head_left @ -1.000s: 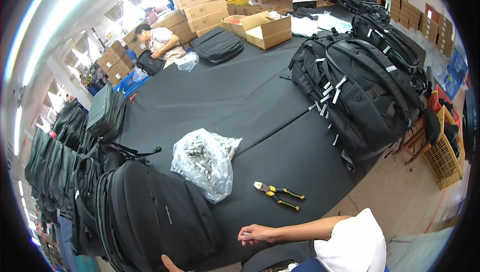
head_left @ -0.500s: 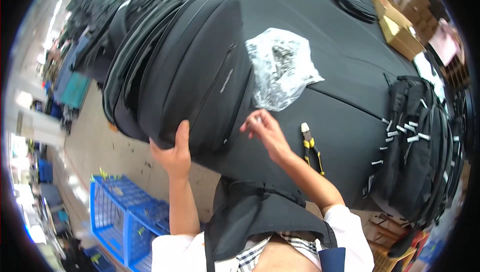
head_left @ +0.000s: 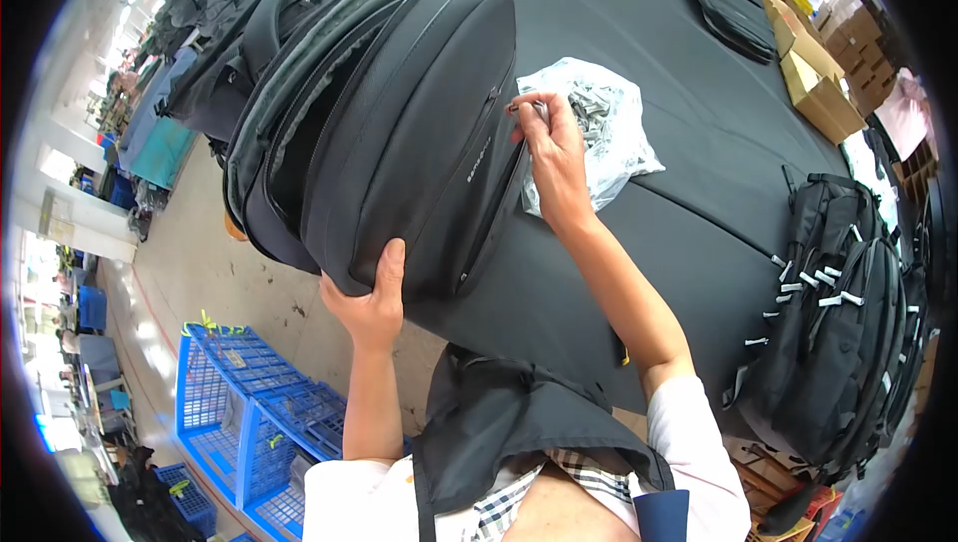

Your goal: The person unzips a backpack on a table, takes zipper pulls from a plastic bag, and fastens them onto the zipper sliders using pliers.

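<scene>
A black backpack [head_left: 419, 143] stands tilted at the near left edge of the table, its main compartment partly unzipped. My left hand [head_left: 369, 307] grips its lower edge, thumb on the front panel and fingers hidden underneath. Beside the upper end of the front pocket zipper [head_left: 493, 96] is my right hand [head_left: 561, 158], thumb and fingers pinched together. Whatever small thing sits in that pinch is too small to name. A clear plastic bag [head_left: 624, 133] of small metal-coloured pieces lies just behind the right hand. Only a yellow bit of the pliers' handle [head_left: 626, 355] shows by my right forearm.
More black backpacks [head_left: 838, 312] with white zipper tags stand at the table's right. Dark bags [head_left: 215, 3] are heaped at the far left. Cardboard boxes [head_left: 818, 93] and a flat black bag [head_left: 733, 13] lie at the far right. Blue crates [head_left: 249, 422] stand on the floor.
My right hand has moved up and away from me, from near the pocket's lower part to its upper zipper end. My right forearm now covers most of the pliers. The left hand keeps its grip.
</scene>
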`<state>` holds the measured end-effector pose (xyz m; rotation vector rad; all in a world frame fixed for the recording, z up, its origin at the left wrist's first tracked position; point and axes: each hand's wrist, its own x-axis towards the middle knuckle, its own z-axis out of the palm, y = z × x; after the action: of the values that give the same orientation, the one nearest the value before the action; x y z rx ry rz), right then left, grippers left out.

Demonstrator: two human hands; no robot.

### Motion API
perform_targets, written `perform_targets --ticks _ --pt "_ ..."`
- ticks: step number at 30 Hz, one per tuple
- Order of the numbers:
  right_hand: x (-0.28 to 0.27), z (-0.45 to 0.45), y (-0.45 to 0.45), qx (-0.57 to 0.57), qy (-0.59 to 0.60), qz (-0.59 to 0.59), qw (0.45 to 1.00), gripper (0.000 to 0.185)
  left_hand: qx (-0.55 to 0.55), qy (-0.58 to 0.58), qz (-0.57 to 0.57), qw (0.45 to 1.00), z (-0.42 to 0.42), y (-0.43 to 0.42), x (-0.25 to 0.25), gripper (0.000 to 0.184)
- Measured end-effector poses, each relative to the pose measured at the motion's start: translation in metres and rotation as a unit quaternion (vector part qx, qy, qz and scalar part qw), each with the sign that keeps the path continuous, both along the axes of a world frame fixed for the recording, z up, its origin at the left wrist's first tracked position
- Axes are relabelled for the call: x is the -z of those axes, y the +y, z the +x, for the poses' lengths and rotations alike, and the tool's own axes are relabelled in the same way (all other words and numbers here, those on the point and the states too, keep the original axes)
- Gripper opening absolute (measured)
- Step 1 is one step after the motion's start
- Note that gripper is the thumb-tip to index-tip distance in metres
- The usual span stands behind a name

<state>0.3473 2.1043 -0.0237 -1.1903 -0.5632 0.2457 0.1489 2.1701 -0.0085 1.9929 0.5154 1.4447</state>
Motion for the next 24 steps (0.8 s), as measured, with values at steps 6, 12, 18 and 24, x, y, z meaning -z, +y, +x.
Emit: perform_targets --ticks 6,12,18,24 --pt "-0.006 0.007 0.018 0.078 -0.121 -0.051 0.988 0.007 -0.051 0.017 0.009 0.998 0.003 -0.004 0.002 0.029" --pt "-0.009 0.0 0.011 0.151 -0.294 -0.067 0.941 0.013 -0.007 -0.001 -0.036 0.999 0.003 -0.008 0.002 0.03" --pt "0.028 -0.034 -0.024 0.205 -0.378 -0.11 0.896 0.043 -0.003 0.023 -0.061 0.998 0.0 -0.007 0.005 0.041" --pt "0.132 -0.103 -0.078 -0.048 -0.071 -0.306 0.948 0.038 -0.04 0.023 -0.021 0.999 -0.012 -0.009 0.038 0.059"
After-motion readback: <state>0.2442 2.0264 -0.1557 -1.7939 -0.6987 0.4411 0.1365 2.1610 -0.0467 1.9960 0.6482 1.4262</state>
